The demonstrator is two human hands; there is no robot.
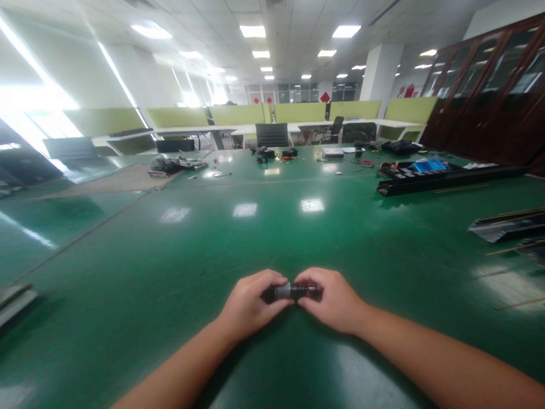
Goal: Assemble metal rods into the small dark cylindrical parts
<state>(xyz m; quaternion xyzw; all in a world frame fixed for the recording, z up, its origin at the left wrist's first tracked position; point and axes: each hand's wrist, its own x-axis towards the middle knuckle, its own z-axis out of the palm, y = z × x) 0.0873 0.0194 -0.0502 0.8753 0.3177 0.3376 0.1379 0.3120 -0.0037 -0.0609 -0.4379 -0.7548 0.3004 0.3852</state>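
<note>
Both my hands meet just above the green table, near its front edge. My left hand and my right hand are closed in pinches on the two ends of a small dark cylindrical part with a grey metal middle. The part lies level between my fingertips. Its ends are hidden by my fingers.
A long black tray with blue items lies at the right. Dark flat parts lie at the right edge. Tools and cables are scattered at the far side, near office chairs. A grey object sits at the left edge.
</note>
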